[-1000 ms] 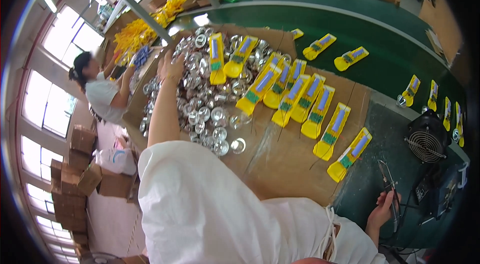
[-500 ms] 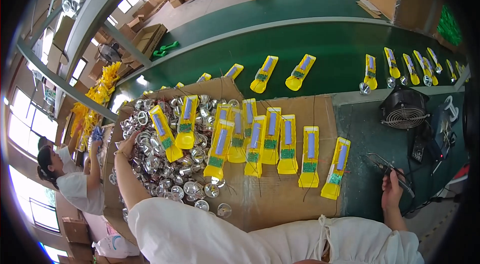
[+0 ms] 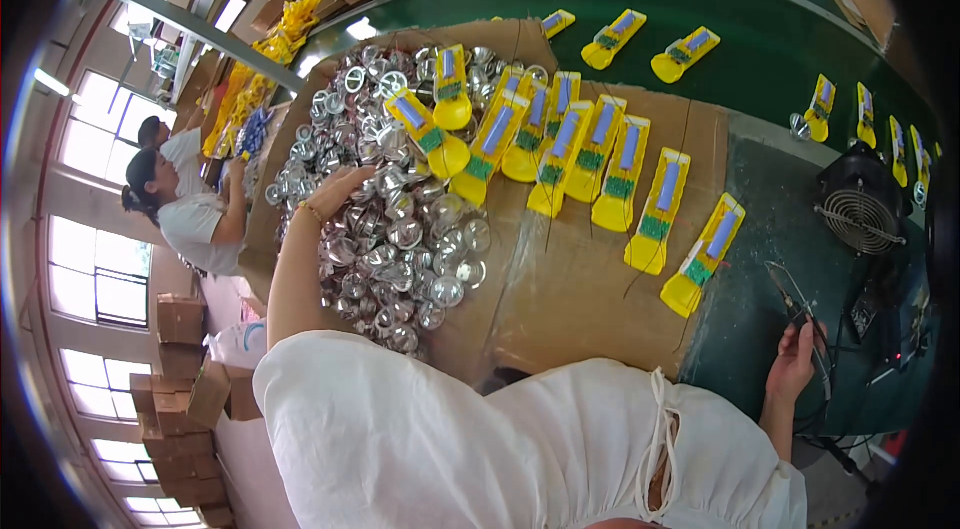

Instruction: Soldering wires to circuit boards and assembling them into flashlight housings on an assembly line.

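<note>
1. Cardboard [image 3: 600, 299] covers most of the workbench [image 3: 780, 269], and on it lies everything we are working with.
2. Along the cardboard's left edge spreads a heap of shiny metal reflector cups [image 3: 400, 229], far too many for us to count. We judge this stock barely touched, so most of the work seems left.
3. Our white garment [image 3: 480, 449] fills the lower edge of the view.
4. A black fan [image 3: 862, 209] stands at the bench's right edge, one only.
5. Yellow torch bodies [image 3: 610, 174] lie in a row across the cardboard's far half. We count about ten on the cardboard, two of them resting on the cup heap, and some eight more on the green belt [image 3: 760, 19] beyond. They look alike, so we take them for pieces at the same stage; we cannot tell whether they are finished.
6. Two other people [image 3: 190, 209] work at the far left, past the heap.
7. Our left hand [image 3: 335, 191] rests on the heap near its left side, fingers loosely curled down onto the cups; we cannot tell whether it pinches one.
8. Our right hand [image 3: 795, 359] sits at the bench's near right corner, fingers closed round a thin metal tool [image 3: 795, 304] that points away from us.
</note>
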Demonstrator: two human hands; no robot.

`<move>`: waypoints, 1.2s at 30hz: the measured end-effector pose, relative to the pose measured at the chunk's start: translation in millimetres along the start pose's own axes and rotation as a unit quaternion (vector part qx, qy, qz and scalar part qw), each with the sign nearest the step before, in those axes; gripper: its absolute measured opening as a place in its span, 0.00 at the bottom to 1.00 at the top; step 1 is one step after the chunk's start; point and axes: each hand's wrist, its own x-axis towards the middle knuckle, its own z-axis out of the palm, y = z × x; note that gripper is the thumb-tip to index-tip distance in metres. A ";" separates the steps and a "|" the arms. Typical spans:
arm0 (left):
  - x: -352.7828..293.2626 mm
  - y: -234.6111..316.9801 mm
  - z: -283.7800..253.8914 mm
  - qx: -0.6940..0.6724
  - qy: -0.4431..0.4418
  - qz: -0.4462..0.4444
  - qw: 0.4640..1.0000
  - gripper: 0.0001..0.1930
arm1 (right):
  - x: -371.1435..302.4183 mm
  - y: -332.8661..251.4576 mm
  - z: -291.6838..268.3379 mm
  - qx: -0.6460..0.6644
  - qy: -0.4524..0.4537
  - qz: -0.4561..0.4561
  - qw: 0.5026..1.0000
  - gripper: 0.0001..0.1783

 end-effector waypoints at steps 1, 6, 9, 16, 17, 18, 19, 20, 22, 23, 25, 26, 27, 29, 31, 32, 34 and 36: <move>0.0 -2.8 4.0 0.074 -0.026 0.051 0.996 0.25 | -0.7 -0.9 -1.0 0.003 -0.012 -0.004 1.000 0.12; -32.0 17.6 22.5 0.258 0.000 0.162 0.952 0.18 | -4.0 -5.8 0.1 0.012 -0.050 -0.005 0.999 0.12; -80.0 36.4 31.2 0.192 0.042 0.184 0.963 0.23 | -4.0 -4.0 -1.4 0.032 -0.062 0.003 0.998 0.12; -183.6 63.9 106.2 0.075 0.371 0.219 0.899 0.37 | -7.0 -8.9 0.7 0.042 -0.058 0.002 0.997 0.12; -188.8 57.6 127.5 0.029 0.420 0.185 0.888 0.39 | -8.0 -10.3 0.9 0.046 -0.051 0.009 0.998 0.12; -193.4 52.4 149.4 -0.016 0.468 0.150 0.871 0.40 | -6.9 -12.6 0.8 0.051 -0.045 0.016 0.998 0.12; -191.1 42.2 169.9 -0.065 0.474 0.087 0.874 0.43 | -5.4 -11.9 1.3 0.049 -0.046 0.016 0.998 0.12; -174.7 23.9 187.6 -0.123 0.495 0.035 0.859 0.44 | -4.5 -11.2 2.4 0.050 -0.048 0.017 0.997 0.12; -152.9 19.8 210.2 -0.167 0.497 -0.110 0.844 0.46 | -4.9 -10.6 4.9 0.046 -0.058 0.019 0.997 0.12; -143.7 26.7 218.6 -0.115 0.517 -0.152 0.834 0.44 | -5.3 -11.7 4.6 0.051 -0.068 0.021 0.996 0.12; -126.9 31.8 223.2 -0.150 0.543 -0.048 0.825 0.43 | -7.2 -14.2 4.2 0.048 -0.077 0.020 0.996 0.10; -124.7 32.2 228.7 -0.098 0.567 0.022 0.817 0.42 | -9.9 -15.7 4.9 0.051 -0.082 0.020 0.995 0.10; -123.8 35.2 235.9 -0.056 0.555 0.086 0.826 0.41 | -10.8 -16.8 6.3 0.054 -0.086 0.020 0.995 0.10; -138.2 60.7 252.0 -0.057 0.513 0.201 0.833 0.41 | -10.9 -18.2 6.5 0.048 -0.083 0.025 0.995 0.10; -150.9 74.9 260.2 -0.028 0.464 0.272 0.842 0.40 | -10.3 -18.1 8.9 0.049 -0.089 0.021 0.995 0.10; -155.1 81.4 259.5 0.050 0.471 0.276 0.837 0.39 | -10.2 -19.5 9.3 0.054 -0.089 0.024 0.994 0.10; -152.1 76.5 255.2 0.094 0.463 0.327 0.819 0.39 | -11.5 -19.2 5.9 0.042 -0.095 0.018 0.994 0.10; -150.5 77.2 252.1 0.099 0.451 0.361 0.810 0.35 | -12.4 -19.2 5.2 0.031 -0.102 0.013 0.994 0.09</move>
